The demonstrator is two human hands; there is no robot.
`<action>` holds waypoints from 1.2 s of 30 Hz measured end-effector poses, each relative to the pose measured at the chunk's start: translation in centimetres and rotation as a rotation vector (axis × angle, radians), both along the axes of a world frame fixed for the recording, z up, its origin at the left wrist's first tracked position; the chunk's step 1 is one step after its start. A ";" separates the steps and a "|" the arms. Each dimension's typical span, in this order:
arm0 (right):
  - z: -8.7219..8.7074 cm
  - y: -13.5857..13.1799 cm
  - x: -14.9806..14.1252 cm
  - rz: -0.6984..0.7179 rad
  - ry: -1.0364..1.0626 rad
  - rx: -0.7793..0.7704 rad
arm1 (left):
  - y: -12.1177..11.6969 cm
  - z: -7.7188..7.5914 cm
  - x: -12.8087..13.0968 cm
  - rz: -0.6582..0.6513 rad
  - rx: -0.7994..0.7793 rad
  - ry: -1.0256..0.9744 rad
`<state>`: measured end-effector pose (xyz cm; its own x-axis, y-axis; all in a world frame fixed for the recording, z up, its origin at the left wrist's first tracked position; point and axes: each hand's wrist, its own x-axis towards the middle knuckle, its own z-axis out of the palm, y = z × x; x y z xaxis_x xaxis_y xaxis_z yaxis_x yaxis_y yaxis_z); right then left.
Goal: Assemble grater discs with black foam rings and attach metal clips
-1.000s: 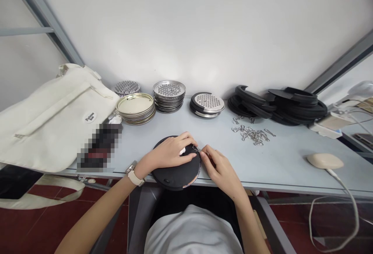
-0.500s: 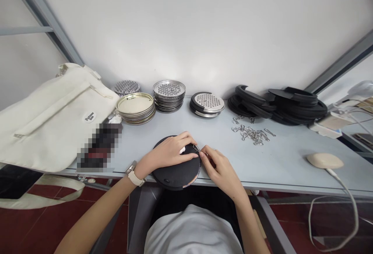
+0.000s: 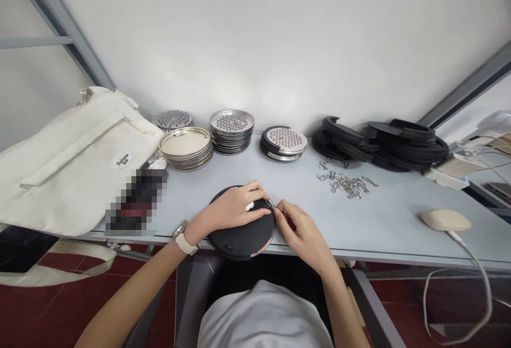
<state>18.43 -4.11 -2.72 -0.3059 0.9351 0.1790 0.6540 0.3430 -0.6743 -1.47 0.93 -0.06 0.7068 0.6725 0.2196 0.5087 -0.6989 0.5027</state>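
A black round disc [image 3: 239, 236] lies at the table's near edge, slightly overhanging it, with a bright strip along part of its right rim. My left hand [image 3: 240, 205] rests across its top and holds it down, fingers curved towards the upper right rim. Something small and white shows between those fingers. My right hand [image 3: 297, 225] is closed at that rim, thumb and forefinger pinching a bent metal wire clip [image 3: 270, 204]. The clip's left end reaches over the disc beside my left fingertips; its other end is hidden in my right hand.
Behind stand stacks of perforated metal discs [image 3: 231, 122], gold-rimmed lids [image 3: 185, 143] and a black-and-silver grater disc [image 3: 286, 140]. Farther right are black plastic rings [image 3: 339, 140] and loose wire clips [image 3: 347, 184]. A white bag [image 3: 80, 167] lies left; a corded cream device [image 3: 445, 220] lies right.
The wire clip has shifted slightly at the disc's rim, between the fingertips of both hands. My hands and the disc stay almost in place.
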 end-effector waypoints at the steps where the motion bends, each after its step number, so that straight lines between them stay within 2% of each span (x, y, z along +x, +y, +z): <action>1: 0.0 0.0 0.0 0.000 0.003 -0.001 | 0.0 0.0 0.0 -0.003 -0.001 -0.002; 9: -0.1 0.0 -0.1 -0.029 0.010 0.004 | 0.0 -0.1 0.0 -0.009 0.004 0.004; 16: 0.0 0.0 0.2 -0.046 0.132 -0.033 | 0.0 0.0 0.0 -0.017 0.015 0.024; 26: -0.1 0.6 -0.4 -0.016 -0.069 0.035 | 0.0 -0.1 0.1 0.035 0.054 0.050; 36: -0.3 0.5 -0.3 -0.045 -0.055 0.056 | -0.1 0.1 0.1 0.017 0.033 0.043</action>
